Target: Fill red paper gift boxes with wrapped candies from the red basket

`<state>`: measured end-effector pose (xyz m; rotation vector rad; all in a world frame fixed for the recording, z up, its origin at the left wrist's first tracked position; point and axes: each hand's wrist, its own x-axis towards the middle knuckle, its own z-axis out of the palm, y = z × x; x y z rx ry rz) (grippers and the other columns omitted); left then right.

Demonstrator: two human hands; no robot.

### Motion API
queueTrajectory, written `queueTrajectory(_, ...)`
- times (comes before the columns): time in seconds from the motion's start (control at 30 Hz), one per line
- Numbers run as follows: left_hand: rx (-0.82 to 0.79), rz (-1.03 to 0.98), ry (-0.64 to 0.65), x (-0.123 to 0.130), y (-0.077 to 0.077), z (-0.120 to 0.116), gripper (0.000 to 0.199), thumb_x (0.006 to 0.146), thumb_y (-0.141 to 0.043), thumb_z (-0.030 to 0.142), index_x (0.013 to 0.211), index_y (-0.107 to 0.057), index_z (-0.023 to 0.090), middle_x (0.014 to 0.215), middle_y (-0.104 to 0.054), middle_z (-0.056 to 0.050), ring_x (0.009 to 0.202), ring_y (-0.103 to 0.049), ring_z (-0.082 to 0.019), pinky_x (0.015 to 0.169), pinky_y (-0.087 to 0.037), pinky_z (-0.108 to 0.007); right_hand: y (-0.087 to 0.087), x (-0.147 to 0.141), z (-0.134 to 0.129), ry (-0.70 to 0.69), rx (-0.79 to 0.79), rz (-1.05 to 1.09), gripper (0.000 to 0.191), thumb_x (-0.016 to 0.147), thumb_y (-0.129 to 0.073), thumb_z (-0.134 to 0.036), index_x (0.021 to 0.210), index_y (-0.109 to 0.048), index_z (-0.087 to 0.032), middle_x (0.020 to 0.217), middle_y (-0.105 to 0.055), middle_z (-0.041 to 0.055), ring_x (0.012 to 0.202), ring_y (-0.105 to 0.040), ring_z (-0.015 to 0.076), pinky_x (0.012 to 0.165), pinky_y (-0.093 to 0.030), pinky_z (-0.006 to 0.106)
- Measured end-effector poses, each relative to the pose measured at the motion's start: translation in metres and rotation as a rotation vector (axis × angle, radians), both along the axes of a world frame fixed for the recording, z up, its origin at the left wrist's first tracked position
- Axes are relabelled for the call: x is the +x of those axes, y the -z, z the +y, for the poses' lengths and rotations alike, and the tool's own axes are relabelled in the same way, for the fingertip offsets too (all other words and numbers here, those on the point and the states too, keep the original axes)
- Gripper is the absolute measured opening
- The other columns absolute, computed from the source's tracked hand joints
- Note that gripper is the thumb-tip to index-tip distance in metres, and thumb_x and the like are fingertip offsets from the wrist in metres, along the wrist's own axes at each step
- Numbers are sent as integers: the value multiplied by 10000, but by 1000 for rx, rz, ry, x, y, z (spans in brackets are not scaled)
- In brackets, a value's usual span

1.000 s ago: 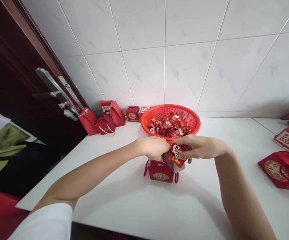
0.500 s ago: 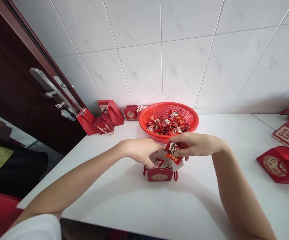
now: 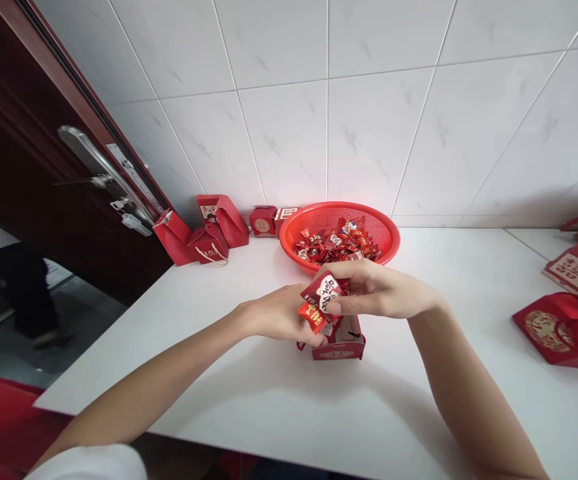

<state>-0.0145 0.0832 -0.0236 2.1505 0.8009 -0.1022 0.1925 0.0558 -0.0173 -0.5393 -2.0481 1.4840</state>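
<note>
Wrapped candies [image 3: 326,293] in red and white are pinched in my right hand [image 3: 373,290], over a small open red box [image 3: 339,351] on the white table. My left hand [image 3: 283,313] is at the left side of that box, its thumb by the near edge; its other fingers are hidden behind the candies and the box. Some candy shows inside the box. Just behind my hands stands a red plastic basket [image 3: 391,250] with many wrapped candies [image 3: 336,243] in it.
Red gift boxes [image 3: 229,223] stand at the back left against the tiled wall. Larger red boxes [image 3: 563,330] are on the table's right side. A dark door [image 3: 33,133] with a metal handle is at the left. Part of a person [image 3: 26,287] shows behind it.
My right hand has moved left with the candies, over the box. The box has shifted slightly right and turned, my left hand staying beside it. The person at the left has moved.
</note>
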Motion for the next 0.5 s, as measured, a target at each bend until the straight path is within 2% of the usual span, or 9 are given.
queueTrajectory(0.07, -49, -11, -27, -3, 1, -1, 219, 693, -670, 225, 709, -452, 212, 663, -494, 50, 603, -476, -134, 510, -340, -255, 6, 0, 8, -68, -34, -25, 205, 959, -642, -352, 926, -602, -153, 848, -618, 16, 769, -565, 136, 699, -489, 278)
queueTrajectory(0.17, -13, -53, -35, -7, 3, -3, 173, 684, -662, 199, 804, -538, 212, 769, -597, 37, 675, -554, -154, 568, -401, -257, 11, 2, 16, -77, -42, -124, 200, 957, -631, -346, 943, -616, -147, 874, -630, 19, 767, -564, 133, 692, -497, 272)
queueTrajectory(0.2, 10, -67, -37, -8, 5, -4, 230, 688, -676, 212, 899, -585, 214, 844, -643, 23, 733, -597, -176, 613, -435, -265, 11, 2, 18, -59, -29, -171, 185, 954, -626, -335, 947, -618, -150, 891, -635, 23, 769, -566, 135, 684, -497, 269)
queueTrajectory(0.27, 44, -87, -57, -12, 9, -5, 513, 698, -705, 247, 1197, -593, 224, 1035, -698, -21, 882, -657, -231, 729, -492, -303, 10, 3, 17, -5, -6, -269, 141, 942, -614, -297, 966, -615, -158, 924, -636, 27, 776, -577, 140, 669, -499, 264)
queueTrajectory(0.33, 77, -96, -95, -16, 15, -7, 842, 709, -717, 265, 1491, -405, 239, 1247, -673, -85, 1043, -660, -286, 844, -511, -359, 8, 4, 14, 64, 8, -382, 88, 931, -582, -245, 979, -595, -173, 900, -623, 17, 736, -573, 138, 627, -486, 258)
queueTrajectory(0.37, 92, -101, -114, -18, 18, -8, 966, 719, -717, 272, 1578, -276, 246, 1349, -630, -118, 1130, -640, -310, 901, -507, -388, 7, 5, 11, 108, 25, -457, 52, 926, -562, -216, 958, -580, -180, 863, -610, 9, 698, -557, 133, 594, -465, 252)
queueTrajectory(0.43, 112, -117, -133, -21, 22, -12, 1099, 746, -710, 282, 1642, -75, 260, 1503, -521, -161, 1290, -564, -338, 1001, -476, -431, 6, 5, 5, 203, 85, -635, 49, 908, -526, -159, 875, -543, -191, 774, -575, -6, 618, -505, 124, 531, -404, 245)
queueTrajectory(0.5, 122, -138, -140, -23, 25, -17, 1138, 770, -698, 274, 1649, 24, 274, 1580, -444, -170, 1382, -493, -336, 1061, -445, -445, 6, 4, -1, 244, 187, -742, 107, 879, -501, -104, 827, -530, -193, 718, -559, -2, 578, -469, 125, 499, -353, 249)
